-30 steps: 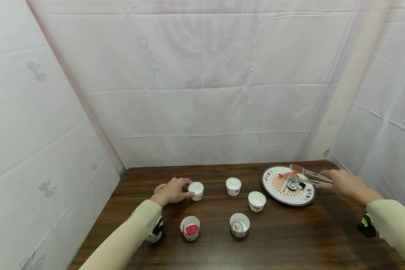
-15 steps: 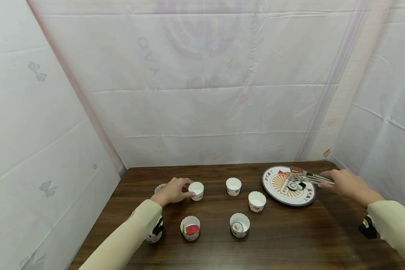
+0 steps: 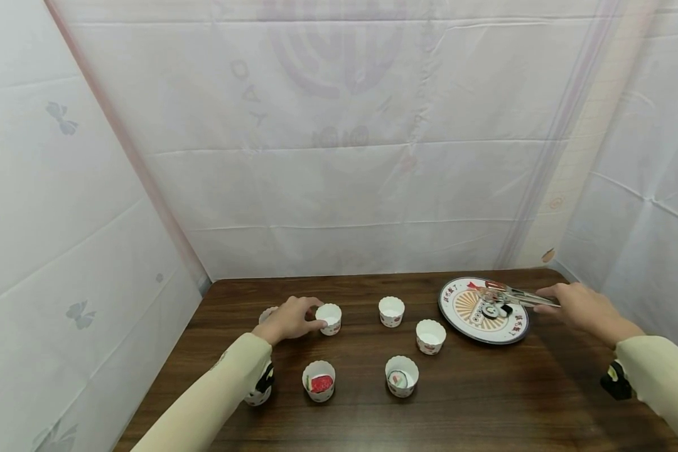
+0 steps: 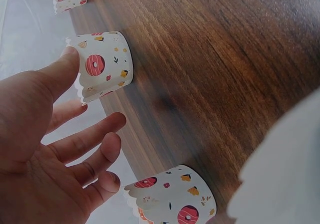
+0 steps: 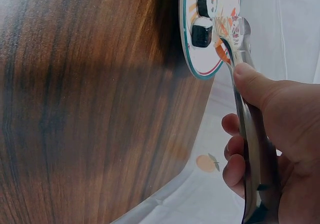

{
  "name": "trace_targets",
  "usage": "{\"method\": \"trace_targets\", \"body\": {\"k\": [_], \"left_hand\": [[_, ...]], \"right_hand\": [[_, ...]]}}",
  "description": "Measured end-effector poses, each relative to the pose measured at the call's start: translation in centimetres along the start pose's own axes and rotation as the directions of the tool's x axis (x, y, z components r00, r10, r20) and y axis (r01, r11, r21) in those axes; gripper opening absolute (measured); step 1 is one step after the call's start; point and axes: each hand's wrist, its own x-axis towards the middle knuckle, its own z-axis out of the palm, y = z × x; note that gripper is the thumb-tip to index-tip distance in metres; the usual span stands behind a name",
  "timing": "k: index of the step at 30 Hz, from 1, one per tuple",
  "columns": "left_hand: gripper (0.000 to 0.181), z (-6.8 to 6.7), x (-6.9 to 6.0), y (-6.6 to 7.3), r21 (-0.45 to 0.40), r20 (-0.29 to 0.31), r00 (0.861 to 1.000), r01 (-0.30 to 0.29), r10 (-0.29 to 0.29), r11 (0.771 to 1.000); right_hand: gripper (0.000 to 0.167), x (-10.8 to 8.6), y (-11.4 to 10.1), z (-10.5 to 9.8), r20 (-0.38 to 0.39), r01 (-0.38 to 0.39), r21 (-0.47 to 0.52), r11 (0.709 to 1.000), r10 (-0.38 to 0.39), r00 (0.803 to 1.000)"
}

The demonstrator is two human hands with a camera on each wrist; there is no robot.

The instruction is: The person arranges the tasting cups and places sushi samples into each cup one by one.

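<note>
My left hand (image 3: 289,319) pinches the rim of a white paper baking cup (image 4: 102,64), printed with doughnuts, between thumb and index finger; its other fingers are loosely bent. The cup stands on the table. My right hand (image 3: 579,309) grips metal tongs (image 5: 252,149) with clear tips, held over the far right part of a round plate (image 3: 457,319). The tongs' arms are close together. Something orange (image 5: 222,50) shows between the tips, too unclear to name. Black-wrapped sushi pieces (image 5: 202,33) lie on the plate beside the tips, and a red piece (image 3: 472,286) near the far rim.
Several more paper cups stand on the dark wooden table (image 3: 474,395). The front middle one (image 3: 318,395) has a red-topped piece inside, another (image 3: 401,390) a sushi roll. Two cups on the left are partly hidden by my left arm. White cloth walls (image 3: 339,188) surround the table.
The arms of the tongs have come closer together over the plate, and my right hand has moved slightly to the right. My left hand has stayed at its cup.
</note>
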Motion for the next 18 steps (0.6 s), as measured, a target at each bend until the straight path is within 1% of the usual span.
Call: {"method": "trace_targets", "body": {"k": [11, 18], "left_hand": [[0.046, -0.01, -0.05, 0.04, 0.000, 0.008, 1.000, 0.005, -0.005, 1.000], [0.047, -0.10, -0.13, 0.11, -0.008, 0.007, 1.000, 0.001, -0.001, 1.000]], "right_hand": [[0.052, -0.01, 0.13, 0.21, -0.007, 0.005, -0.004, 1.000, -0.005, 1.000], [0.050, -0.09, -0.07, -0.04, -0.013, -0.002, -0.008, 1.000, 0.002, 1.000]]}}
